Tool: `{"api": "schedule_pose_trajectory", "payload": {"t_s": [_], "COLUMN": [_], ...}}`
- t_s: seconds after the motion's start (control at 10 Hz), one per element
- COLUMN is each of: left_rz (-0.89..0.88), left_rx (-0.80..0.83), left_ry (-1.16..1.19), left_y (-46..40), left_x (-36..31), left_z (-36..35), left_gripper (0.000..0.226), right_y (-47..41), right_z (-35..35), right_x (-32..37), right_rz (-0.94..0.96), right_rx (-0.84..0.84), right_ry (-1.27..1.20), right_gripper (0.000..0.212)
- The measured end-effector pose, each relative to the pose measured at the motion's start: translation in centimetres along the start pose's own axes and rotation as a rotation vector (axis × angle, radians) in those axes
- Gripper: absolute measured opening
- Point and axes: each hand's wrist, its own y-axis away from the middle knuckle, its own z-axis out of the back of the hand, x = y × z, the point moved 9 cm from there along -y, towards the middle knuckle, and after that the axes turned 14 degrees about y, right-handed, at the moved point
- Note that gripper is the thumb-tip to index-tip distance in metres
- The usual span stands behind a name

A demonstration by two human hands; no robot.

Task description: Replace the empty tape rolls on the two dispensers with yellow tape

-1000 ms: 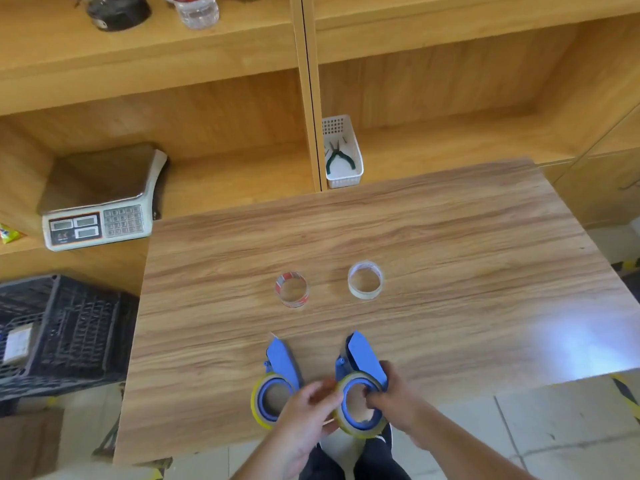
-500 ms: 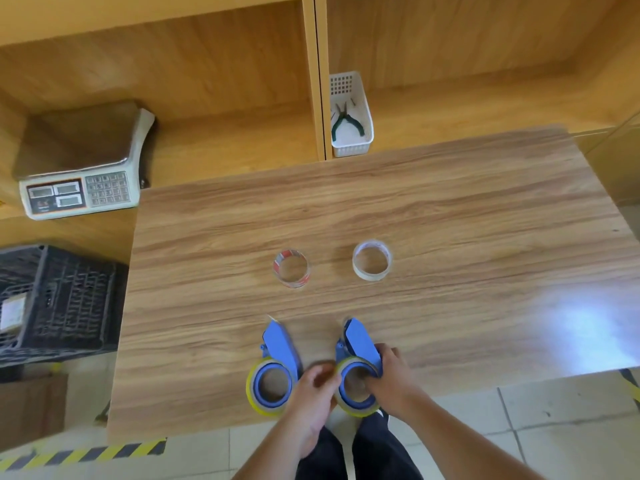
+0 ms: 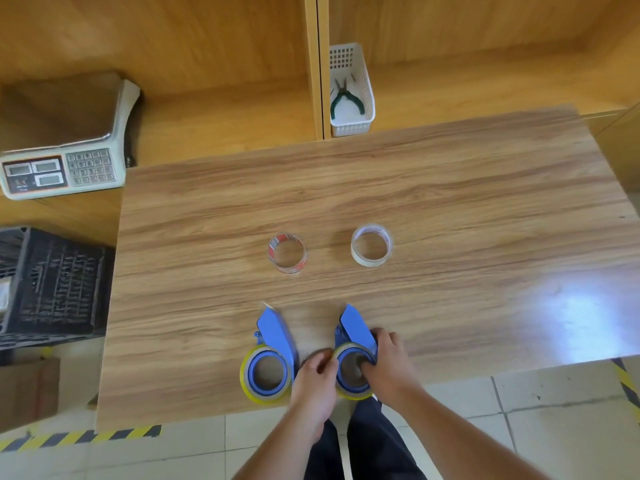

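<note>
Two blue tape dispensers lie near the front edge of the wooden table (image 3: 450,209), each with a yellow tape roll around its hub. The left dispenser (image 3: 272,358) lies untouched. My right hand (image 3: 388,365) grips the right dispenser (image 3: 356,348), with fingers over its body and thumb inside the hub. At that dispenser's left rim, my left hand (image 3: 317,382) pinches the yellow roll. Two empty tape rolls stand farther back: one with a red label (image 3: 287,252) on the left, one whitish (image 3: 372,245) on the right.
A white basket (image 3: 353,88) with green-handled pliers sits on the shelf behind the table. A weighing scale (image 3: 65,147) rests on the left shelf. A black crate (image 3: 45,285) stands on the floor at the left.
The view has tilted down and the table looks closer. Both hands have settled the right dispenser lower onto the table and stay on it.
</note>
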Motion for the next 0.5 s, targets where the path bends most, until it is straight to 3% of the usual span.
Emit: {"api": "schedule_pose_trajectory", "payload": {"t_s": [0.2, 0.5], "left_rz": [-0.008, -0.058], "left_rx": [-0.014, 0.059], "left_ry": [-0.069, 0.040], "left_y": [0.1, 2.3], "left_x": [0.2, -1.2], "left_z": [0.5, 1.6], "left_gripper": [0.043, 0.043], "right_y": [0.4, 2.9], "right_z": [0.1, 3.0], "right_x": [0.3, 1.9], "right_rz": [-0.014, 0.002], "right_rx": [0.008, -0.094], "right_ry": [-0.005, 0.063], "right_gripper": [0.060, 0.078]}}
